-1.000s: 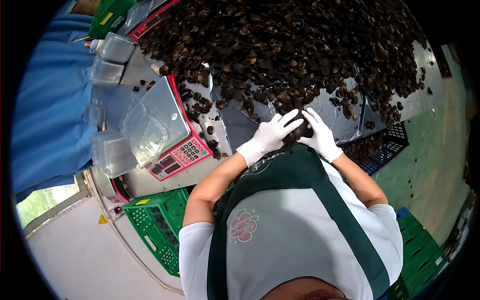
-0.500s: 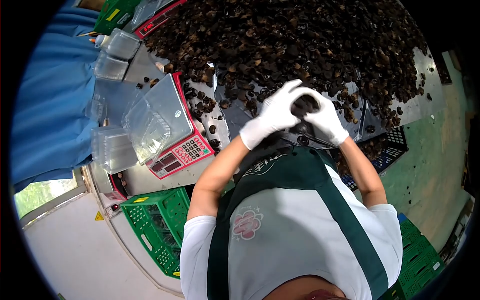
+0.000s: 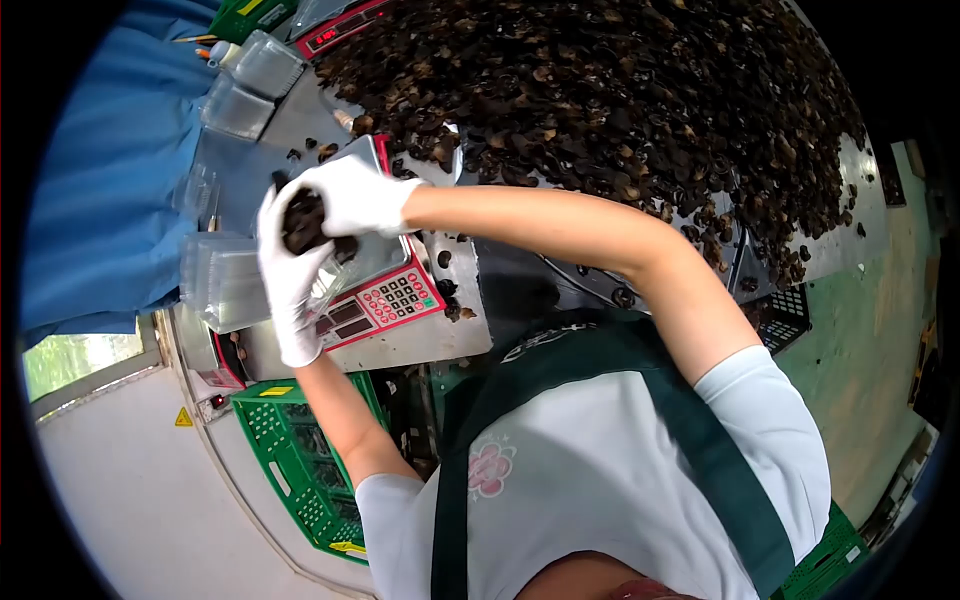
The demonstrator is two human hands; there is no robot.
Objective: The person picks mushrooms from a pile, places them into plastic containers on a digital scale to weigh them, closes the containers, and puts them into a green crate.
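Between my cupped white-gloved hands is a clump of dark wood ear mushrooms [image 3: 303, 222]. My left hand [image 3: 288, 285] curves round its left and lower side, and my right hand [image 3: 358, 195] closes on it from the right. Both hands are over the red-framed weighing scale [image 3: 385, 300]. Below them, a clear plastic box [image 3: 335, 278] on the scale is mostly hidden by the hands. Slight motion blur softens the left fingers.
A large heap of wood ear mushrooms [image 3: 620, 100] covers the far table. Clear boxes [image 3: 222, 280] are stacked left of the scale, with others [image 3: 265, 65] further back. A second scale [image 3: 335, 32] stands behind. A green crate [image 3: 290, 465] sits below.
Both hands have moved left from the near edge of the heap to above the scale, carrying the mushrooms between them. My right arm now reaches across my front.
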